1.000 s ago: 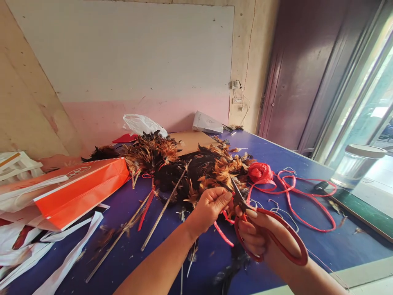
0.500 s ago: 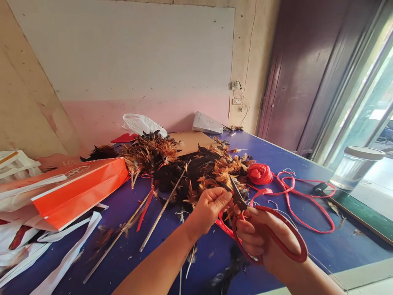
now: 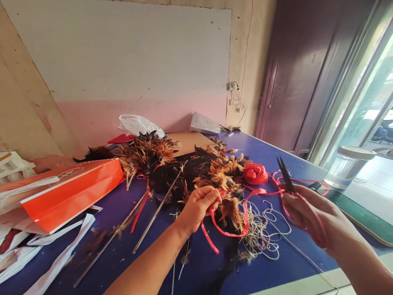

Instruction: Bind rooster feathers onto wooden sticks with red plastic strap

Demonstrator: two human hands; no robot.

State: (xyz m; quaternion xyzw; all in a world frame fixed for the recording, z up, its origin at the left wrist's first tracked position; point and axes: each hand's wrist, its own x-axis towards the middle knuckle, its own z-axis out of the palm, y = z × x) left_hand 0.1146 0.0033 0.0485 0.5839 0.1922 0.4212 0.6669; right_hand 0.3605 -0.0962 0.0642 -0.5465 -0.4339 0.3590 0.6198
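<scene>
My left hand [image 3: 199, 207] is closed in a pinch on a red plastic ribbon [image 3: 229, 233], in front of the feather pile. One end of the ribbon hangs below the fingers, and a loop runs right toward a red ball of ribbon [image 3: 255, 174]. Off to the right, my right hand [image 3: 319, 219] grips red-handled scissors [image 3: 286, 175] with the dark blades pointing up and nearly together. Brown and black feathers [image 3: 211, 166] lie bunched just beyond my left hand. A tangle of pale string [image 3: 260, 231] sits between the two hands.
An orange and white paper bag [image 3: 70, 196] lies at the left. Thin sticks [image 3: 159, 209] cross the blue table [image 3: 245, 276]. At the right edge stands a clear lidded jar [image 3: 350, 166] by a green board [image 3: 365, 217]. Farther back are a plastic bag [image 3: 141, 124] and a grey box [image 3: 204, 123].
My right hand has carried the scissors right and up, away from my left hand, and the blades have come closer together. The ribbon's hanging end and the string tangle now show.
</scene>
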